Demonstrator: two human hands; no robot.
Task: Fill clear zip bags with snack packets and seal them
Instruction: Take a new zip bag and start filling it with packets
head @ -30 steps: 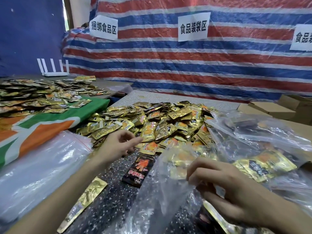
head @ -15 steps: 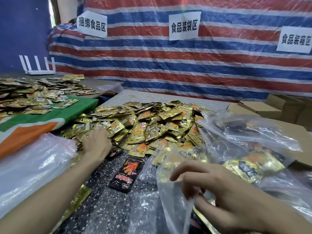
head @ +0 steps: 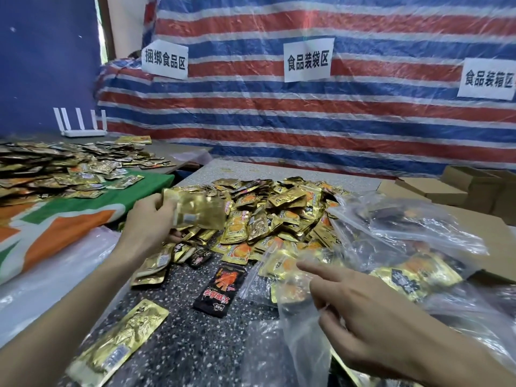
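My left hand (head: 148, 227) has its fingers (head: 162, 203) curled round a blurred sheaf of gold foil snack packets (head: 198, 212), held just above the near edge of the big heap of gold packets (head: 279, 216) on the dark speckled surface (head: 181, 344). My right hand (head: 368, 311) pinches the mouth of a crumpled clear plastic zip bag (head: 301, 339) — index finger straight, the others curled — with packets showing inside, just beyond the fingertips. A black snack packet (head: 222, 289) lies flat between the two hands.
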